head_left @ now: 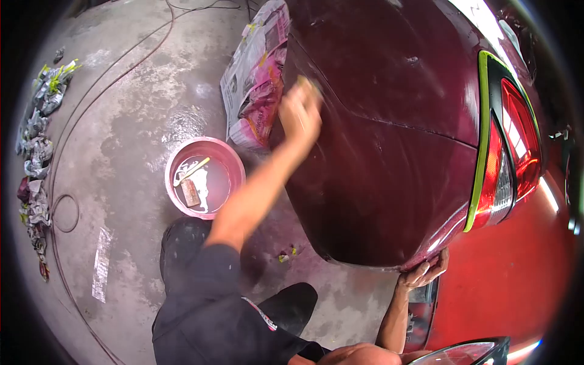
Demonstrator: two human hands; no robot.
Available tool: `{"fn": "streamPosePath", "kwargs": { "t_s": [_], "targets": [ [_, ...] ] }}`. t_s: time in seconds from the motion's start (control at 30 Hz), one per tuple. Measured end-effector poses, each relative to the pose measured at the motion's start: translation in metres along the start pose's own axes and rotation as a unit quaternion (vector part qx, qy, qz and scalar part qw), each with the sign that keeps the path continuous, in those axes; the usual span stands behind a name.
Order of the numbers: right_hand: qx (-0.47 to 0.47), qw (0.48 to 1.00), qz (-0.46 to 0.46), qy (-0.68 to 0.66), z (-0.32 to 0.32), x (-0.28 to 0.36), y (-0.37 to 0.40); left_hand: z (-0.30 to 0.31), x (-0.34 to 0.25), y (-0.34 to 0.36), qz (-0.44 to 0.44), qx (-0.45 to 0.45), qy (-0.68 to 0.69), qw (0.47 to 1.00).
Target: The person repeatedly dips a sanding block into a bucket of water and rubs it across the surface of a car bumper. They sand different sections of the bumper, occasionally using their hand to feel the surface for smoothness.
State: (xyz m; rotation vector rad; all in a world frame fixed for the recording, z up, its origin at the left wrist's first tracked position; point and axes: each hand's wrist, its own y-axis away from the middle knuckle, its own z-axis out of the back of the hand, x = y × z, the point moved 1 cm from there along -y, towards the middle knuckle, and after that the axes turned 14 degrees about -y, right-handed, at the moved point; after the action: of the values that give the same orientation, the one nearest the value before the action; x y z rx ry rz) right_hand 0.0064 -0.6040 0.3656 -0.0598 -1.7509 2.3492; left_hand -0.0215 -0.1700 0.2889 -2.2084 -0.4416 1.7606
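Note:
A dark maroon car panel (377, 176) fills the centre. My left hand (301, 112) is pressed to its left part beside the masking paper (261, 91), fingers closed around something blurred with a yellowish edge. At the panel's lower edge, near the tail light, my right hand (426, 271) rests with its fingers apart and fingertips against the edge. Green tape (482, 152) borders the red tail light (519, 131). On the floor left of the panel stands a pink basin (236, 164), holding cloudy liquid, a block (190, 192) and a yellow-handled tool (196, 168).
A hose (53, 176) curves over the concrete floor at left, beside a strip of crumpled masking paper (38, 149). A paper strip (102, 264) lies lower left. A red surface (499, 274) spreads at lower right. My knees are near the basin and panel.

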Motion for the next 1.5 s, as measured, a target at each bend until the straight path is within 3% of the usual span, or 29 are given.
{"fn": "streamPosePath", "kwargs": {
  "t_s": [0.07, 0.1, 0.2, 0.27, 0.33, 0.4, 0.47, 0.5, 0.53, 0.57, 0.6, 0.67, 0.7, 0.77, 0.8, 0.87, 0.93, 1.0, 1.03, 1.07, 1.17, 1.2, 1.27, 1.33, 1.4, 1.43, 1.5],
  "targets": [
    [-0.005, 1.000, 0.011, 0.000, -0.003, 0.000, -0.004, 0.025, -0.031, 0.101, -0.152, -0.032, -0.060, 0.986],
    [0.024, 0.999, 0.006, 0.027, -0.001, 0.006, -0.008, 0.028, -0.031, 0.123, -0.094, 0.026, 0.018, 0.995],
    [0.008, 1.000, 0.011, 0.010, -0.001, -0.002, -0.005, -0.003, 0.003, 0.031, -0.083, -0.050, -0.043, 0.994],
    [-0.002, 1.000, -0.014, 0.001, -0.004, 0.001, -0.005, -0.030, 0.032, -0.060, 0.028, -0.013, -0.025, 0.999],
    [-0.001, 1.000, -0.016, -0.022, 0.000, -0.004, -0.003, -0.050, 0.054, -0.083, -0.031, -0.078, -0.071, 0.994],
    [0.020, 1.000, -0.007, -0.004, 0.001, 0.002, -0.005, -0.039, 0.041, -0.073, 0.032, -0.040, -0.048, 0.998],
    [0.005, 0.999, -0.017, -0.029, -0.007, 0.007, -0.007, -0.014, 0.002, -0.004, -0.006, 0.012, -0.056, 0.998],
    [0.005, 0.999, -0.018, -0.028, -0.004, 0.006, -0.005, -0.003, -0.012, 0.047, -0.099, -0.026, -0.087, 0.991],
    [0.005, 0.999, -0.020, -0.028, -0.001, 0.001, -0.003, 0.023, -0.038, 0.088, -0.138, 0.029, -0.058, 0.988],
    [0.004, 0.999, -0.023, -0.028, -0.003, 0.000, -0.005, 0.033, -0.055, 0.122, -0.082, 0.107, 0.108, 0.985],
    [0.006, 0.999, -0.025, -0.023, -0.004, 0.000, -0.003, 0.026, -0.044, 0.114, -0.079, 0.111, 0.111, 0.985],
    [0.008, 0.999, -0.028, -0.028, -0.003, 0.004, -0.005, 0.006, -0.008, 0.055, -0.169, -0.066, -0.086, 0.980],
    [0.018, 0.998, -0.059, -0.032, -0.004, 0.006, -0.005, 0.001, 0.005, -0.010, 0.066, 0.115, -0.017, 0.991],
    [0.018, 0.998, -0.050, -0.033, -0.003, 0.002, -0.007, -0.024, 0.033, -0.073, -0.007, 0.015, -0.123, 0.992],
    [0.010, 0.998, -0.044, -0.035, -0.004, 0.001, -0.005, -0.025, 0.035, -0.068, -0.010, 0.016, -0.125, 0.992],
    [0.005, 1.000, -0.020, -0.005, 0.008, -0.012, 0.008, -0.017, 0.032, -0.031, 0.076, 0.033, -0.043, 0.996],
    [0.010, 1.000, 0.022, 0.016, 0.006, -0.014, 0.002, 0.001, -0.011, 0.057, -0.112, -0.038, -0.055, 0.991],
    [0.016, 1.000, -0.009, 0.018, 0.000, 0.002, -0.004, 0.018, -0.042, 0.098, -0.146, 0.049, 0.012, 0.988],
    [0.004, 1.000, -0.008, -0.017, 0.004, -0.008, 0.000, 0.008, -0.030, 0.078, -0.178, -0.001, -0.005, 0.984],
    [0.002, 1.000, -0.023, -0.020, 0.003, -0.007, 0.001, -0.010, -0.013, 0.039, -0.156, -0.038, -0.059, 0.985],
    [-0.010, 0.998, -0.041, -0.055, -0.004, 0.000, -0.001, -0.053, 0.035, -0.097, 0.036, -0.058, -0.046, 0.997],
    [-0.010, 0.997, -0.038, -0.059, -0.004, -0.002, -0.005, -0.068, 0.052, -0.113, 0.003, -0.119, -0.124, 0.985],
    [-0.020, 0.999, -0.026, -0.011, -0.002, 0.000, -0.002, -0.057, 0.056, -0.101, 0.024, -0.055, -0.062, 0.996],
    [-0.016, 0.999, -0.015, -0.028, -0.003, -0.002, -0.002, -0.038, 0.044, -0.033, -0.074, -0.067, -0.049, 0.994],
    [0.005, 1.000, -0.008, 0.002, -0.001, 0.001, -0.003, -0.022, 0.038, 0.009, -0.091, -0.029, -0.011, 0.995],
    [0.004, 1.000, -0.010, -0.014, 0.000, -0.001, -0.003, -0.024, 0.046, -0.008, -0.113, -0.034, -0.099, 0.988],
    [0.008, 1.000, -0.006, 0.005, 0.000, 0.001, -0.002, -0.041, 0.060, -0.068, -0.019, -0.021, -0.048, 0.998]
  ]
}}
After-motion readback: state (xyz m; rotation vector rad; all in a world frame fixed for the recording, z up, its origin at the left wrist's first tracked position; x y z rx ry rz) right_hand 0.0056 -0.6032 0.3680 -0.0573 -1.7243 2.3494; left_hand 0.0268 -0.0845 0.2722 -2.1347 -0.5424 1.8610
